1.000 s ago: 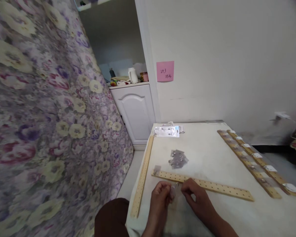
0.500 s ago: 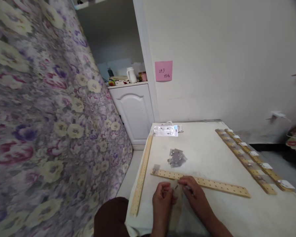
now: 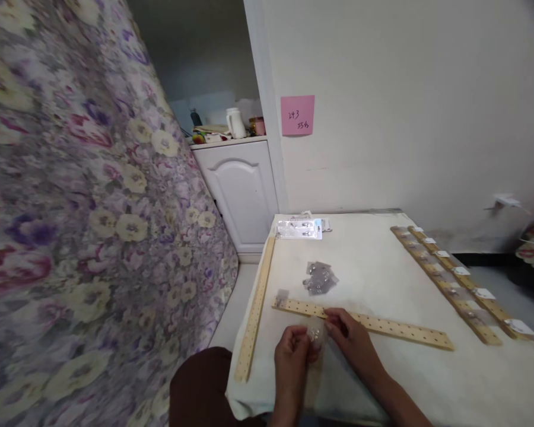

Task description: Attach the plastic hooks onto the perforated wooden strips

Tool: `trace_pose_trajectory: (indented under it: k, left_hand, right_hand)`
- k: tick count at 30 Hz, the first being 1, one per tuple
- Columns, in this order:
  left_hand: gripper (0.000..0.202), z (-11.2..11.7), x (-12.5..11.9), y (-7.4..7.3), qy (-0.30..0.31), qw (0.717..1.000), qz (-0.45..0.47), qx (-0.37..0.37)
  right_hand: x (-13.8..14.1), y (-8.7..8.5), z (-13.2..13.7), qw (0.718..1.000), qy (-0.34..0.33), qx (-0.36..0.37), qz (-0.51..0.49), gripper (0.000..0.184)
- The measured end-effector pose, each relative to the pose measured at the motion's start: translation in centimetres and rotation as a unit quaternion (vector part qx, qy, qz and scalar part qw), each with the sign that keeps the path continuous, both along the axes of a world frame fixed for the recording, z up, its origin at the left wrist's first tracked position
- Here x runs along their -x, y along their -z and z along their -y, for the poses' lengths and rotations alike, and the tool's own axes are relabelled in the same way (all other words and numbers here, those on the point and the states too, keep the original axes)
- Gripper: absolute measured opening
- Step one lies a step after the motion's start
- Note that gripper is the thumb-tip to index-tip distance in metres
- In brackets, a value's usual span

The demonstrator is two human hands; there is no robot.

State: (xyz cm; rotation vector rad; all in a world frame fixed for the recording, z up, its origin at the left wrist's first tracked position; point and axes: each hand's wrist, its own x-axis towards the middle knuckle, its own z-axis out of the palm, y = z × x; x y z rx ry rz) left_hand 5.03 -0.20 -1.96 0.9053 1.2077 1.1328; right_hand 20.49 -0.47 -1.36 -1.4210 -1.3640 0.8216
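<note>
My left hand (image 3: 292, 349) is closed, its fingertips pinching a small clear plastic bag (image 3: 315, 333) that holds something small and shiny. Closed at the bag's right edge, my right hand (image 3: 345, 332) pinches that side. Just beyond both hands lies a pale wooden strip (image 3: 391, 327) with rows of holes. Another little clear bag (image 3: 282, 296) rests on its left end. Farther back on the table is a loose pile of similar small bags (image 3: 319, 279); their contents are too small to name.
A second holed strip (image 3: 254, 320) runs along the left table edge. Clear packaging (image 3: 299, 229) lies at the back left. On the right, two wooden strips (image 3: 445, 284) carry several small bags and white cards. A floral curtain (image 3: 93, 225) hangs at the left.
The small bag has turned, so its face and shiny contents show more plainly between my hands. My hands stay almost in place; the view has tilted slightly downward.
</note>
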Motion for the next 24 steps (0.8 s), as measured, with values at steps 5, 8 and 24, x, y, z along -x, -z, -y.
trace_pose_trajectory:
  k: [5,8,24]
  left_hand:
    - [0.025,-0.5,0.3,0.2,0.007,1.0,-0.02,-0.021]
    - [0.021,-1.0,0.4,0.6,0.008,0.997,-0.044,-0.058]
    - [0.022,-3.2,0.2,2.1,-0.077,0.988,-0.104,-0.083]
  right_hand:
    - [0.7,-0.1,-2.0,0.999,-0.032,-0.005,0.044,0.015]
    - [1.0,-0.1,-3.3,0.996,-0.042,-0.005,0.082,0.012]
    - [2.6,1.3,-9.5,0.991,-0.057,0.019,0.118,0.012]
